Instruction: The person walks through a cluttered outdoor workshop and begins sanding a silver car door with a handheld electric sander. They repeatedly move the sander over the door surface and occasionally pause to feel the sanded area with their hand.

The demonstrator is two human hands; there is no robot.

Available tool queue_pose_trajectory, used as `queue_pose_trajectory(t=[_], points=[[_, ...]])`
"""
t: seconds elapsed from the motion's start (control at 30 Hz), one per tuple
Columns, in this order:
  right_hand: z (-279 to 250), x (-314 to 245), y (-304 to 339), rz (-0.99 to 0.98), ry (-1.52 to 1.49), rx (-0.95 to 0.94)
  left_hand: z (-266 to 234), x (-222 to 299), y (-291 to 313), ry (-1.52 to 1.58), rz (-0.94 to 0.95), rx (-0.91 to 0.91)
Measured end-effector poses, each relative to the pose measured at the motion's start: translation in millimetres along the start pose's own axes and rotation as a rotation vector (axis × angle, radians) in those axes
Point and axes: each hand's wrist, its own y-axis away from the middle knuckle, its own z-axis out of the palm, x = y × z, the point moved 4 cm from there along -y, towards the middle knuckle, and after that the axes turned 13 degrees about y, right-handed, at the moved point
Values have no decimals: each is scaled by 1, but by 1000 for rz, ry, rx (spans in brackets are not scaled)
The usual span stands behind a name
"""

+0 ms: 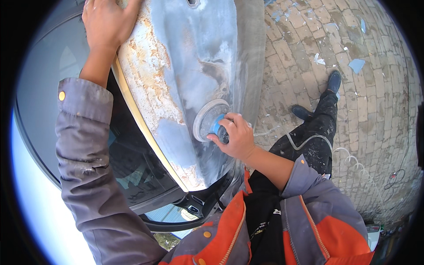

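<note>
My right hand (237, 138) is wrapped round the top of a round hand-held sander (206, 120), which has a blue band and a wide disc pad. The disc rests on a car body panel (179, 79), tilted with the slope of its surface. Grey-blue filler or primer covers much of this panel, with dark worn patches; a pale, rust-stained strip (148, 75) runs along its left side. Further up, my left hand (108, 22) lies flat on the panel's left edge, fingers stretched out and partly cut off by the frame's top.
Yellow edging (138, 119) lines the panel beside dark car glass (132, 172). A pale air hose (304, 143) runs right from near the sander, past my leg, and coils over the brick paving (375, 101). Paper scraps (356, 66) litter the bricks; a thin cable (393, 179) lies farther right.
</note>
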Motion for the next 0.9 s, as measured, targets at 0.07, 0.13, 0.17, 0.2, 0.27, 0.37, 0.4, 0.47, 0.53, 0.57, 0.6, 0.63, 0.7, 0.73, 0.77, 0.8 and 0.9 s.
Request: queue_pose_trajectory(t=[0.07,0.13,0.17,0.2,0.27,0.37,0.4,0.47,0.53,0.57,0.6,0.63,0.7,0.73,0.77,0.8,0.9], points=[[2,34,-3,147,-26,33,1,1,0,-14,-8,-6],[8,72,-12,261,-27,29,1,4,0,0,10,6],[10,88,-17,312,-29,53,0,6,0,1,21,16],[12,100,-20,370,-32,64,0,6,0,3,6,17],[14,107,-22,423,-73,26,0,6,1,9,-17,20],[10,80,-15,341,-95,4,3,4,2,-3,3,10],[7,64,-10,260,-106,22,4,1,3,-15,1,12],[5,32,0,85,-84,17,7,-9,2,-48,-4,23],[3,18,5,-21,-70,17,10,-18,-1,-8,111,37],[3,19,5,-29,-60,12,11,-22,-4,11,171,47],[4,24,2,-34,-53,-5,13,-26,-6,7,175,49],[3,35,-4,29,-62,9,13,-29,-7,3,176,50],[0,66,-24,135,-97,65,12,-26,-6,-8,201,75],[0,81,-39,160,-65,29,11,-21,-5,-17,223,92],[-2,95,-57,166,-53,47,9,-15,-2,-29,242,107],[-5,107,-78,172,-37,63,7,-11,0,-25,155,86],[-17,125,-141,85,26,97,2,0,6,-10,-33,56]])
